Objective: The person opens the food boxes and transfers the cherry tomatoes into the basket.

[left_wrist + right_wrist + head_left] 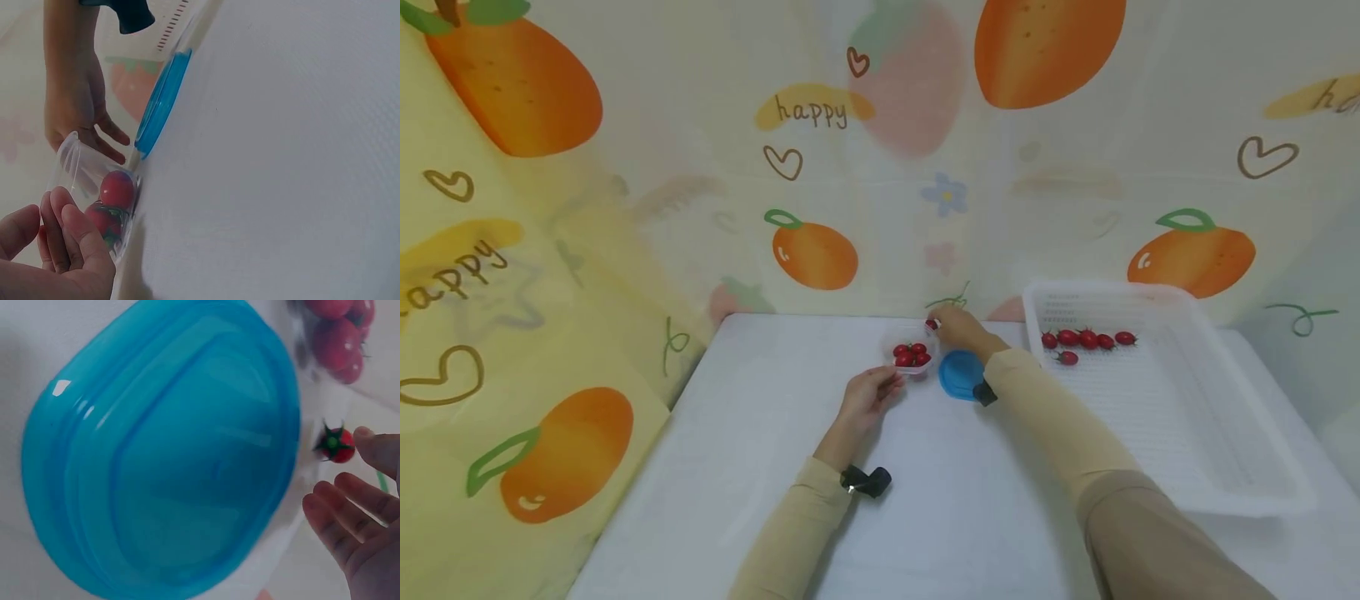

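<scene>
A small clear plastic container (889, 360) with several red cherry tomatoes (912, 356) inside stands near the table's far edge. My left hand (867, 393) holds its near edge, thumb and fingertips at the rim. Just beyond the container's right side, my right hand (961, 327) pinches a single cherry tomato (338, 445) at its fingertips; the green stem end shows in the right wrist view. Below the right wrist lies a blue lid (959, 375), flat on the table beside the container and partly covered by that arm's wrist strap.
On the right stands a large white plastic basket (1157, 433), with several more cherry tomatoes (1087, 338) near its back left. The right forearm passes along its left side. A fruit-printed cloth (685, 208) hangs behind the white table (715, 467).
</scene>
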The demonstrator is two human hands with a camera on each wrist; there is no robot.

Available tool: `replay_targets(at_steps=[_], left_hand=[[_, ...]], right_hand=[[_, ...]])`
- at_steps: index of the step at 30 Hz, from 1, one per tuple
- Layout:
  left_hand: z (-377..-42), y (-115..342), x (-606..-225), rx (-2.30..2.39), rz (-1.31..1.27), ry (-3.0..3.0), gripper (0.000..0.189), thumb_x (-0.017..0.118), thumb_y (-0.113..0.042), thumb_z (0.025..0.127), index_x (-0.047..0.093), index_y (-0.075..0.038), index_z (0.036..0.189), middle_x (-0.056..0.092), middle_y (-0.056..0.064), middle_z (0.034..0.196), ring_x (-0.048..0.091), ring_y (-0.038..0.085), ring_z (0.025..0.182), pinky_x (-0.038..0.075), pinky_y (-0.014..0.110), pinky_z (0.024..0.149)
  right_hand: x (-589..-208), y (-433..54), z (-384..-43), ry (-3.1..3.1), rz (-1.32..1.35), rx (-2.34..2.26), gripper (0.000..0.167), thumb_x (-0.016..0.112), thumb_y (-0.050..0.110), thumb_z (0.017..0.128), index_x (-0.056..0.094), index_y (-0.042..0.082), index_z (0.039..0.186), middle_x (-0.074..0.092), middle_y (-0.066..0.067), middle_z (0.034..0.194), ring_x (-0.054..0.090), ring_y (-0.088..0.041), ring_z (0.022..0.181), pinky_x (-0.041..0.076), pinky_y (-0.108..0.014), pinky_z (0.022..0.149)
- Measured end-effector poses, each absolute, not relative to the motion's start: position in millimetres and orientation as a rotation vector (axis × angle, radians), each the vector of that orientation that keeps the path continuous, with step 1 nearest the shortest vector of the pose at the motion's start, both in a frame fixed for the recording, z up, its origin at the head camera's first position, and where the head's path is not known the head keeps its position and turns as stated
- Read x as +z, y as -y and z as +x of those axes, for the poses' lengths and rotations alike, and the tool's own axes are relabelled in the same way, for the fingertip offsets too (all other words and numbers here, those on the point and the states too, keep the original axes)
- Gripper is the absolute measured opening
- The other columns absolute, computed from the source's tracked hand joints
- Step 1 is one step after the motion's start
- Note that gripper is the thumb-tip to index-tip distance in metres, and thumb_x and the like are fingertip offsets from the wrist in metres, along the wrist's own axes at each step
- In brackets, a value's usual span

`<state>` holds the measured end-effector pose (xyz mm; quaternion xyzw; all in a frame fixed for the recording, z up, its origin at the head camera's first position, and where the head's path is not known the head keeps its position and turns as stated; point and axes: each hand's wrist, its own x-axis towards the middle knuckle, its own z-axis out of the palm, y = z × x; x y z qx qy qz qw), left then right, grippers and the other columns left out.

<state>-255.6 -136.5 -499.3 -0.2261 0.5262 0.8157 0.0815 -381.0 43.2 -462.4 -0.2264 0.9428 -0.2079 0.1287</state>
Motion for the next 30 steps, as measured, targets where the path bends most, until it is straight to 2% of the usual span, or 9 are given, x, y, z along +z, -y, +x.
replay_targets(at_steps=[4, 12, 16, 22, 30], left_hand=[[-254, 132, -500, 2.445, -0.663, -1.553, 0.020, 0.062, -0.010, 0.094, 0.062, 0.000, 0.112, 0.070, 0.002, 0.086, 0.069, 0.011, 0.082, 0.058, 0.022, 0.080], [-252, 129, -498, 2.435, -0.653, -1.554, 0.021, 0.062, -0.012, 0.094, 0.062, -0.001, 0.113, 0.070, 0.003, 0.090, 0.069, 0.012, 0.085, 0.058, 0.024, 0.084], [-252, 129, -496, 2.434, -0.657, -1.564, 0.023, 0.063, -0.012, 0.094, 0.061, -0.001, 0.114, 0.070, 0.004, 0.090, 0.069, 0.012, 0.085, 0.058, 0.024, 0.085], [-251, 130, -495, 2.442, -0.657, -1.562, 0.022, 0.063, -0.012, 0.093, 0.062, -0.002, 0.112, 0.070, 0.004, 0.090, 0.068, 0.012, 0.085, 0.058, 0.022, 0.082], [-252, 131, -494, 2.434, -0.664, -1.555, 0.026, 0.062, -0.013, 0.094, 0.060, -0.002, 0.118, 0.069, 0.006, 0.098, 0.068, 0.013, 0.090, 0.057, 0.024, 0.087]], right_hand=[[-469, -50, -379, -2.735, -0.634, -0.533, 0.045, 0.048, 0.009, 0.098, 0.045, 0.004, 0.143, 0.048, -0.021, 0.141, 0.044, -0.037, 0.134, 0.036, -0.050, 0.115], [-466, -52, -376, -2.754, -0.691, -0.445, 0.034, 0.055, 0.009, 0.096, 0.058, -0.001, 0.129, 0.062, -0.018, 0.126, 0.056, -0.033, 0.120, 0.047, -0.044, 0.107], [-461, -52, -377, -2.732, -0.637, -0.468, 0.035, 0.057, 0.008, 0.094, 0.058, 0.000, 0.129, 0.062, -0.017, 0.125, 0.057, -0.032, 0.118, 0.048, -0.044, 0.105], [-445, -58, -381, -2.746, -0.643, -0.510, 0.033, 0.058, 0.007, 0.094, 0.059, 0.000, 0.126, 0.064, -0.018, 0.120, 0.058, -0.032, 0.113, 0.050, -0.043, 0.102], [-413, -78, -386, -2.773, -0.678, -0.580, 0.035, 0.060, 0.006, 0.091, 0.060, -0.002, 0.126, 0.062, -0.022, 0.120, 0.058, -0.034, 0.110, 0.054, -0.043, 0.096]])
